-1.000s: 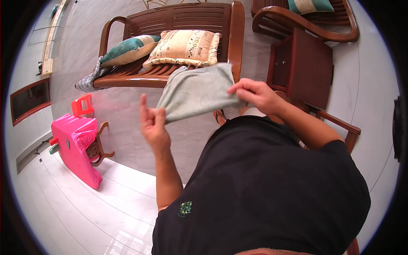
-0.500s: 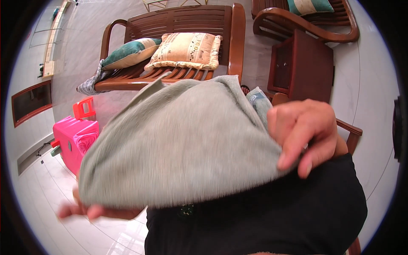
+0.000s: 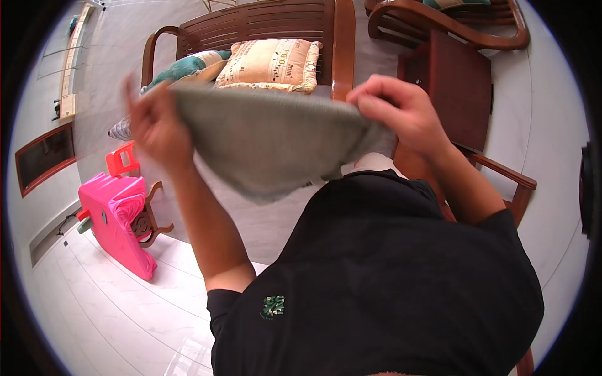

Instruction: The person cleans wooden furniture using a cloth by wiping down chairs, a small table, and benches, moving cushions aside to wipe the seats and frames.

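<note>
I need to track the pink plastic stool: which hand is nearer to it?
Left. The left hand is up at the grey cloth's left edge, above the pink plastic stool; the right hand grips the cloth's far end.

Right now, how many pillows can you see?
3. A cream patterned pillow and a teal one lie side by side on the wooden bench. Another teal pillow peeks from the chair at the top edge. The grey cloth may hide more.
</note>
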{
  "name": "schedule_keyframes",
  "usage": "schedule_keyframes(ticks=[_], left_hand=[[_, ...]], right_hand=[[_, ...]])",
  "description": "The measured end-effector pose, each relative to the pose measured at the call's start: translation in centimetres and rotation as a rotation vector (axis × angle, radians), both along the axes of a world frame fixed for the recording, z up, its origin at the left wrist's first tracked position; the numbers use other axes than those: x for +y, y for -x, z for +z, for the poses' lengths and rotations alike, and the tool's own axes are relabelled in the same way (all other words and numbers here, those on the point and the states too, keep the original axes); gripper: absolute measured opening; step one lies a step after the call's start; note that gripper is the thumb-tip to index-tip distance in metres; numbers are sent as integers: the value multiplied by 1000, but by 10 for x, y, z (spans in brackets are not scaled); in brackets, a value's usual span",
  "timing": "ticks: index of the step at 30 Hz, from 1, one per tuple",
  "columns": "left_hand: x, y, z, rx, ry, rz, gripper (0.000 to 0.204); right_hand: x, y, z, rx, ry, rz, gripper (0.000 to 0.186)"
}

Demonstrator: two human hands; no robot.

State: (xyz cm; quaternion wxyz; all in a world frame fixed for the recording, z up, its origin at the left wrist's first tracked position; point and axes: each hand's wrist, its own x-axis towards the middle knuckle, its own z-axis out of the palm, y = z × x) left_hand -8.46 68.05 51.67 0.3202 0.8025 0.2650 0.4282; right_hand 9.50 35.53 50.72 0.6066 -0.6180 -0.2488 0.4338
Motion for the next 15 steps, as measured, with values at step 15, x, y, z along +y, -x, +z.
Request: schedule_keyframes(ticks=[15], left_hand=[[-102,2,-182,675,-384,-269,32]], right_hand=[[94,72,-208,-972,170,336,51]])
